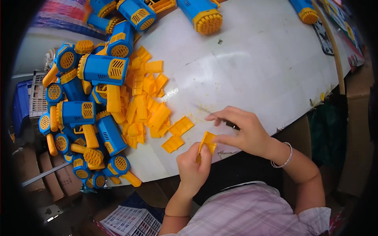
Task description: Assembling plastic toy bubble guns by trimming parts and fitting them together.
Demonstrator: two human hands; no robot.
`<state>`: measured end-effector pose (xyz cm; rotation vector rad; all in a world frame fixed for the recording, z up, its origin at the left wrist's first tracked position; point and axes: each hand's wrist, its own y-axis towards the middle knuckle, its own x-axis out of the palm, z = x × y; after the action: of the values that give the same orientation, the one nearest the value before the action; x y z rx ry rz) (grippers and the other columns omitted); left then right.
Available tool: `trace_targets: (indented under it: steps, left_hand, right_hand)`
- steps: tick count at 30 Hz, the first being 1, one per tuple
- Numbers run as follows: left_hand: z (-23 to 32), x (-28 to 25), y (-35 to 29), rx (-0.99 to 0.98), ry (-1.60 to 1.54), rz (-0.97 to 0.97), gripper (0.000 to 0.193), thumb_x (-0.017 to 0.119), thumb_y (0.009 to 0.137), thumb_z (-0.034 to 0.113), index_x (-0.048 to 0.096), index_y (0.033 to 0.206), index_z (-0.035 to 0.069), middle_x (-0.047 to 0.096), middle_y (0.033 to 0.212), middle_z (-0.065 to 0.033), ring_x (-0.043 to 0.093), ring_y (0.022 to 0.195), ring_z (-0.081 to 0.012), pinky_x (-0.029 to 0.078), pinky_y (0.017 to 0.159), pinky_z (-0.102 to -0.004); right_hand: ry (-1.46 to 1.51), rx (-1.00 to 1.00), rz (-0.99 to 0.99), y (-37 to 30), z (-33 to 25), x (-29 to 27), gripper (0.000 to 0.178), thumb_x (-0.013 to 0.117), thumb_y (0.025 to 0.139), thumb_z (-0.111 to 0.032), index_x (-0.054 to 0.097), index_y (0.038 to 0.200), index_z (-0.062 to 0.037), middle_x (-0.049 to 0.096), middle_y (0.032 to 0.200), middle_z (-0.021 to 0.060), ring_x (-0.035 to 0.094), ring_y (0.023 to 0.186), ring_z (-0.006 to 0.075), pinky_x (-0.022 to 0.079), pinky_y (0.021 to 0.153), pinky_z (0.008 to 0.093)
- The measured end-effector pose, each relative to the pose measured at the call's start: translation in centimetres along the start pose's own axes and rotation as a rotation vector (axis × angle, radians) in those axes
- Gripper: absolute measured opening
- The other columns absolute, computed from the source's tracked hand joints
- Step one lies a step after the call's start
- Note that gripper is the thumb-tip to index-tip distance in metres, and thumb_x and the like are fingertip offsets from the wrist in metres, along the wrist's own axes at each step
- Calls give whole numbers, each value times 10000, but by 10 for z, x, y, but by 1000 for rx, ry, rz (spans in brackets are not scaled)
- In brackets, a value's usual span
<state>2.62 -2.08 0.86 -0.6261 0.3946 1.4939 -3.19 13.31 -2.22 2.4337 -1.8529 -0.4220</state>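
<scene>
My left hand (190, 169) is closed on a small yellow plastic cover (207, 141), pinched upright near the table's front edge. In my right hand (252, 133) is a slim knife (232, 125) with a dark handle. Its thin blade, hard to make out, points left over the table. The right thumb is close to the yellow cover; whether it touches cannot be told. Left of my hands, two more yellow covers (181, 126) lie apart from a loose heap of yellow covers (141, 104). Small yellow shavings (202, 108) are scattered beyond the knife.
Blue and yellow toy blasters (104, 69) are piled along the left of the white table (252, 74). Another blaster (201, 15) lies at the far edge, one more (305, 11) at far right near a phone (323, 37). A white plastic crate (132, 220) stands below the table.
</scene>
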Motion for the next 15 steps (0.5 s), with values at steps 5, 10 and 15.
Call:
trace_targets:
  steps: [5, 10, 15]
  left_hand:
    - [-3, -3, -2, -23, -73, -58, 127, 524, 807, 73, 567, 717, -5, 479, 509, -147, 497, 414, -249, 373, 422, -304]
    - [-7, -4, 1, 19, -146, -142, 221, 477, 837, 79, 539, 642, -5, 456, 434, 1, 431, 364, -63, 303, 366, -212]
    - [-1, -9, 10, -58, -245, -176, 242, 459, 848, 80, 535, 633, -1, 481, 444, -10, 447, 367, -67, 326, 364, -207]
  right_hand:
    - [126, 71, -212, 3, -2, -7, 184, 688, 706, -68, 638, 879, -28, 622, 737, 55, 575, 647, 157, 443, 585, 236]
    - [113, 82, -267, 8, -2, -10, 93, 685, 706, -52, 651, 787, -23, 632, 743, 46, 575, 647, 108, 432, 575, 221]
    - [381, 527, 82, 21, 8, -23, 80, 617, 761, -60, 608, 704, -5, 625, 652, 36, 457, 492, 30, 336, 435, 181]
